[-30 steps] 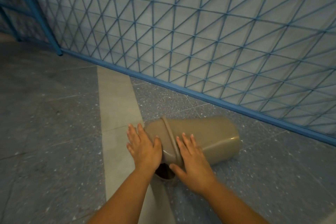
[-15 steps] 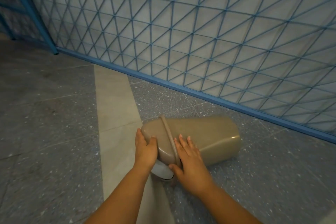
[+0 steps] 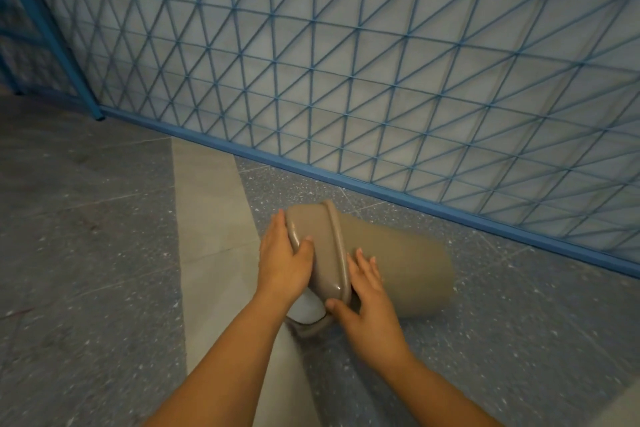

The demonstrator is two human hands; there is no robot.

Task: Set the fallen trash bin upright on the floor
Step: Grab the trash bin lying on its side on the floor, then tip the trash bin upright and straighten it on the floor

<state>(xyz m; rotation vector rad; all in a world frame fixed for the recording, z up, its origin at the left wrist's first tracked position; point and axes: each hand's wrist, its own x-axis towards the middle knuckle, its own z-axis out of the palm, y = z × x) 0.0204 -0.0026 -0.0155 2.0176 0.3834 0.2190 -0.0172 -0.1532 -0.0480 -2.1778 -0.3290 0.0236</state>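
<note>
Head view.

Trash bin (image 3: 398, 270): tan plastic, lying on its side on the floor (image 3: 86, 236), lid end toward the person, base pointing right and away. A pale flap shows at the lid's lower edge.

Lid (image 3: 320, 246): tan, rounded, with a raised rim where it meets the bin body.

Left hand (image 3: 284, 263): wrapped around the left edge of the lid, thumb on the lid's face, fingers curled behind it and gripping.

Right hand (image 3: 367, 295): laid on the bin just right of the lid rim, fingers spread flat on the body, thumb hooked under the lid's lower corner.

Fence (image 3: 346, 62): blue wire mesh, behind the bin, its bottom rail near but apart from it.

Pale strip (image 3: 204, 218): lighter band in the floor, left of the bin and passing under the lid end.
</note>
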